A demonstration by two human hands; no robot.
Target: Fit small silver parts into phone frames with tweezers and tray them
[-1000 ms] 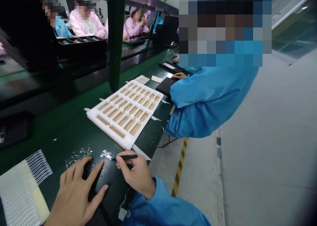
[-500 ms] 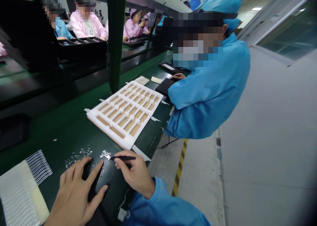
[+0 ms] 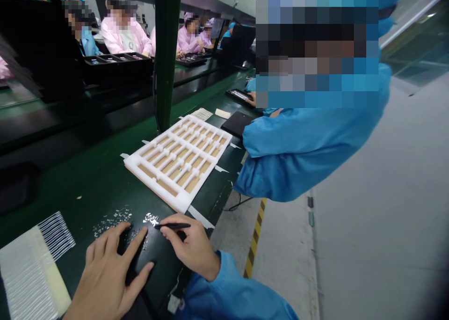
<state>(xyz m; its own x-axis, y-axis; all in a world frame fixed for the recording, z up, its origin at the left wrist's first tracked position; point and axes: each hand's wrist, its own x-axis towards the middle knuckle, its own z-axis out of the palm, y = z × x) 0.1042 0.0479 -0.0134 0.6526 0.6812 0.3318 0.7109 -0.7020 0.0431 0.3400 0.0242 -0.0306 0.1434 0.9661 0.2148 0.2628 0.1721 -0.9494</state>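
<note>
My right hand (image 3: 197, 246) grips black tweezers (image 3: 178, 226) like a pen. Their tip touches or nearly touches a small pile of shiny metal pieces (image 3: 150, 218) on the dark green bench (image 3: 94, 184). Spread flat on the bench just left of the pile, my left hand (image 3: 108, 271) holds nothing. A looser scatter of tiny pieces (image 3: 114, 219) lies beyond its fingertips, and more show between its fingers. Whether the tweezers have a piece between their points is too small to tell.
A white foam tray (image 3: 181, 204) with long slots lies beyond my hands, taped down. On the left are striped sheets (image 3: 28, 275). A co-worker in a blue sleeve (image 3: 291, 170) leans over the bench at right, beside a black box (image 3: 236, 123). A green post (image 3: 164, 62) rises behind.
The co-worker on the right has shifted closer and to the right, with the head turned. My hands and the tweezers stay almost where they were.
</note>
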